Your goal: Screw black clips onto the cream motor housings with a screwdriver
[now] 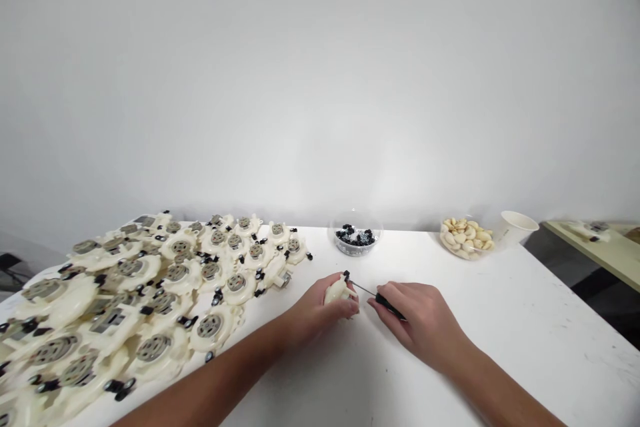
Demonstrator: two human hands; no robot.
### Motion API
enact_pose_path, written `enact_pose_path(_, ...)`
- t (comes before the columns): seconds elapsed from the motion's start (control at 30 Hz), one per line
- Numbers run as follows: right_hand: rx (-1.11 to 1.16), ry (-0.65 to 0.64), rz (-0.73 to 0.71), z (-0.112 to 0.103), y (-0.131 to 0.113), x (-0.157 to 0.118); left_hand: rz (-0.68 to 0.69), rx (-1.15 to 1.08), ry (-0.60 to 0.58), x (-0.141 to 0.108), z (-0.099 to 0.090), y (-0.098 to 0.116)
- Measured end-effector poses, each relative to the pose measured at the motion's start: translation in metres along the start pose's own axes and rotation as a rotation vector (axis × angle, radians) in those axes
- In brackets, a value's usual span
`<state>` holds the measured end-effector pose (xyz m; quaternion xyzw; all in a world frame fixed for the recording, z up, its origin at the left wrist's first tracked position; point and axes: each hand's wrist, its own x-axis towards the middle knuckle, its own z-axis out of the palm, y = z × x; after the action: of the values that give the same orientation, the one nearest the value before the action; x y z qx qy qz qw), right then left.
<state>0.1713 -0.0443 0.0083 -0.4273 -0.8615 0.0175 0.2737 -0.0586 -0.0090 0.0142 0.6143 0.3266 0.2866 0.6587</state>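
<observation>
My left hand (325, 303) is closed around a cream plastic housing (337, 290), holding it just above the white table. A small black piece (346, 275) sticks up from the housing's top. In my right hand (417, 313) is a screwdriver (389, 305) with a black handle and thin metal shaft. The shaft points left, and its tip is at or close to the black piece; I cannot tell whether they touch. My fingers hide much of the housing.
Many cream housings with grey round motors and black pieces (150, 347) cover the table's left side. Behind my hands stands a clear bowl (356, 250) of small black and metal parts. A clear bowl (467, 255) of cream pieces and a paper cup (515, 230) are back right, near another table (590, 250).
</observation>
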Motion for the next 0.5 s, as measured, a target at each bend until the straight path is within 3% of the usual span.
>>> enact_pose_path(0.1, 0.105, -0.037, 0.054, 0.002, 0.0, -0.002, 0.004, 0.035, -0.023, -0.003, -0.002, 0.002)
enact_pose_path(0.33, 0.67, -0.036, 0.48, 0.007, -0.01, 0.002, 0.03, 0.117, -0.025, -0.006, -0.006, -0.003)
enact_pose_path(0.5, 1.279, -0.132, 0.763, 0.019, -0.011, 0.003, 0.045, 0.138, -0.026, -0.006, -0.008, -0.006)
